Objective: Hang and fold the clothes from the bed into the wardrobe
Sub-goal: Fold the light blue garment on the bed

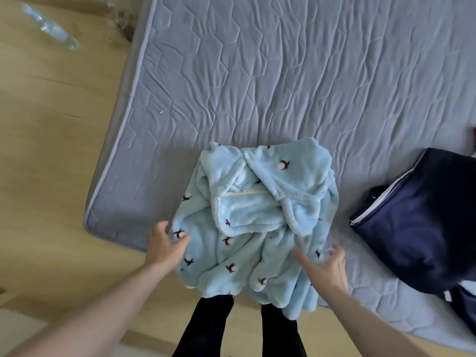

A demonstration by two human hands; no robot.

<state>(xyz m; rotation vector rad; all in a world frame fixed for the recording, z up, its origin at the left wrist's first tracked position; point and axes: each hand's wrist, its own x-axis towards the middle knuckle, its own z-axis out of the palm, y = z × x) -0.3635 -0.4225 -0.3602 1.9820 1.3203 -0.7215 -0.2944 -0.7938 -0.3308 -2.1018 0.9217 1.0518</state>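
A light blue fleece garment point(253, 217) with small dark bird prints lies bunched on the near edge of the grey quilted mattress point(283, 81); its lower part hangs over the edge. My left hand point(164, 244) is at the garment's left side, fingers spread, thumb touching the fleece. Over the garment's lower right part, my right hand point(325, 266) is spread with straight fingers, and whether it touches the fleece is unclear. Neither hand holds anything. The wardrobe is out of view.
A dark navy garment point(422, 222) with white piping lies folded on the mattress to the right. A clear plastic bottle point(50, 27) lies on the wooden floor point(51, 140) at far left. My dark-trousered legs point(239, 328) stand against the bed's near edge.
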